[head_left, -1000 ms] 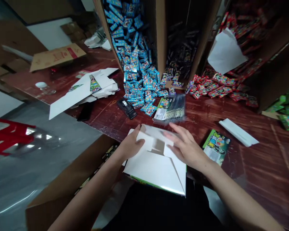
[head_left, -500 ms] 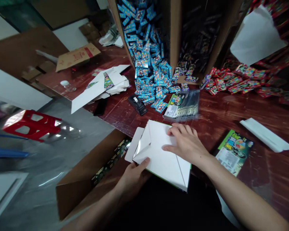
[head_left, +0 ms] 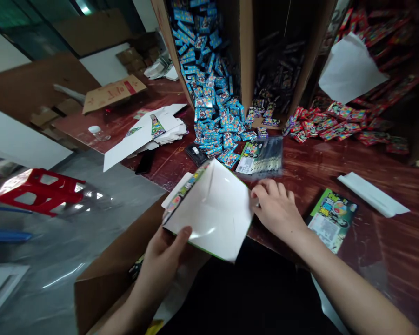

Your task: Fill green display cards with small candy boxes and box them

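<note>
One white-faced carton (head_left: 209,214) partly hides the left hand (head_left: 163,253) gripping it

Single head-worn view, facing forward and down, left hand (head_left: 164,251) and right hand (head_left: 277,207) close below, worktop (head_left: 310,165) beyond

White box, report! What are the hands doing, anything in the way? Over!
Left hand gripping white box; right hand at its right edge. Box tilted, printed side showing. Brown carton lower left, not blocking.

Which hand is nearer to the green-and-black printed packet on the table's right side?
Right. The right hand is just left of the packet; the left hand is farther left, holding a white-and-green cardboard box.
</note>
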Demonstrator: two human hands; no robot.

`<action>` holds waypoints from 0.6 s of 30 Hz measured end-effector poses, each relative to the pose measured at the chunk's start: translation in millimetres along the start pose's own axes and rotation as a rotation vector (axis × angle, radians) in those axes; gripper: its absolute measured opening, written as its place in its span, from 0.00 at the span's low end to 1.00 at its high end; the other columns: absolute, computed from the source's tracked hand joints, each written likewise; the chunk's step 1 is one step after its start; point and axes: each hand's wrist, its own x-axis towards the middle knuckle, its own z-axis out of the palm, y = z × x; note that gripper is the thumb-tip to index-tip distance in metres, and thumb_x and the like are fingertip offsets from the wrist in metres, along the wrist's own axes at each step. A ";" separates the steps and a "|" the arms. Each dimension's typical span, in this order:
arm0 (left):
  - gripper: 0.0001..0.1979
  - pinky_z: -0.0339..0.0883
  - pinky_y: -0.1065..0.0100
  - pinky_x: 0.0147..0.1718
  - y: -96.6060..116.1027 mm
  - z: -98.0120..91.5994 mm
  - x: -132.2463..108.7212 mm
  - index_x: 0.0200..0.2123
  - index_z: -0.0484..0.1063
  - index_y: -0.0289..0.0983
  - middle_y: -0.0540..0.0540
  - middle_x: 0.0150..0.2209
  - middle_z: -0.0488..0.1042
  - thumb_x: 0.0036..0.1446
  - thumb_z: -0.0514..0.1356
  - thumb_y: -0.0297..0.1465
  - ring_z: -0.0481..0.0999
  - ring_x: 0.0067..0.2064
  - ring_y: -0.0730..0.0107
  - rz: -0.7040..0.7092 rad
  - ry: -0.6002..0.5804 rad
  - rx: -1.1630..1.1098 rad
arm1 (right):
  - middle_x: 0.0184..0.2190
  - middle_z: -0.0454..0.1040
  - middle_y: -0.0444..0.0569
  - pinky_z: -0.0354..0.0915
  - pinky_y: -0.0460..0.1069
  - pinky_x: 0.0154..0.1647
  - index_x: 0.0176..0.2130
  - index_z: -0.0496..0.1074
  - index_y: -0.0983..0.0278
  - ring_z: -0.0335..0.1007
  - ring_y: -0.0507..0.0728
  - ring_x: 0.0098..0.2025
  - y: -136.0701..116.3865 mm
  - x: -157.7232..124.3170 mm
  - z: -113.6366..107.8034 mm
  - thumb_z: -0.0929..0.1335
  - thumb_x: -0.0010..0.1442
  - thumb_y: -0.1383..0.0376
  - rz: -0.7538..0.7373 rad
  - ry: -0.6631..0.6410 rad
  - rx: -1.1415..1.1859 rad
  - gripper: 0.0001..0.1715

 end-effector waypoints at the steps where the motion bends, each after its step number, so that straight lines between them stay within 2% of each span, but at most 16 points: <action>1: 0.35 0.79 0.62 0.40 2.4 -4.4 0.6 0.60 0.68 0.38 0.41 0.47 0.82 0.50 0.73 0.38 0.83 0.45 0.53 0.046 0.026 0.034 | 0.54 0.67 0.54 0.64 0.65 0.50 0.43 0.69 0.58 0.64 0.69 0.55 1.5 -0.1 -1.5 0.69 0.62 0.63 -0.023 -0.004 0.054 0.08; 3: 0.34 0.79 0.64 0.42 5.7 -10.7 0.9 0.60 0.69 0.38 0.41 0.50 0.81 0.51 0.72 0.38 0.82 0.48 0.54 0.092 0.020 0.077 | 0.58 0.66 0.55 0.64 0.64 0.56 0.49 0.67 0.58 0.62 0.67 0.60 0.4 1.6 -4.1 0.68 0.63 0.59 -0.096 0.022 0.245 0.14; 6: 0.33 0.78 0.62 0.45 6.8 -12.6 -0.8 0.60 0.69 0.38 0.40 0.52 0.80 0.52 0.71 0.37 0.81 0.50 0.53 0.081 -0.057 0.083 | 0.67 0.58 0.60 0.61 0.62 0.63 0.66 0.53 0.61 0.57 0.68 0.67 -10.3 9.5 -3.5 0.71 0.59 0.48 -0.119 0.085 0.441 0.45; 7: 0.33 0.77 0.61 0.47 6.5 -11.7 -1.6 0.60 0.68 0.39 0.40 0.53 0.79 0.52 0.71 0.37 0.81 0.51 0.53 0.080 -0.086 0.078 | 0.68 0.58 0.61 0.62 0.63 0.62 0.68 0.48 0.61 0.58 0.70 0.67 -14.6 12.9 -1.1 0.71 0.57 0.45 -0.094 0.072 0.445 0.52; 8: 0.34 0.77 0.60 0.48 6.2 -10.5 -2.4 0.61 0.68 0.39 0.39 0.54 0.78 0.51 0.72 0.37 0.80 0.52 0.52 0.087 -0.107 0.073 | 0.68 0.59 0.61 0.64 0.64 0.60 0.70 0.46 0.60 0.60 0.71 0.66 -18.5 16.4 2.3 0.72 0.56 0.44 -0.065 0.045 0.432 0.56; 12: 0.36 0.74 0.59 0.53 5.1 -6.4 -5.1 0.61 0.67 0.39 0.40 0.56 0.77 0.49 0.73 0.36 0.77 0.57 0.51 0.116 -0.121 0.080 | 0.65 0.64 0.58 0.67 0.67 0.56 0.70 0.49 0.56 0.67 0.72 0.61 -28.1 24.8 18.3 0.72 0.58 0.45 -0.015 -0.029 0.393 0.52; 15: 0.38 0.75 0.54 0.51 10.4 -12.0 -8.6 0.62 0.66 0.41 0.40 0.54 0.78 0.48 0.73 0.37 0.78 0.55 0.48 0.070 -0.147 0.056 | 0.68 0.59 0.59 0.63 0.67 0.62 0.72 0.44 0.57 0.61 0.71 0.66 -35.1 22.2 21.3 0.72 0.57 0.42 -0.085 -0.019 0.475 0.58; 18: 0.41 0.79 0.52 0.43 31.1 -34.6 -18.4 0.59 0.69 0.42 0.40 0.46 0.82 0.40 0.76 0.35 0.80 0.50 0.42 0.080 -0.074 0.091 | 0.73 0.47 0.59 0.55 0.66 0.69 0.74 0.32 0.58 0.48 0.68 0.73 -46.0 13.6 15.8 0.69 0.61 0.43 -0.201 -0.022 0.602 0.60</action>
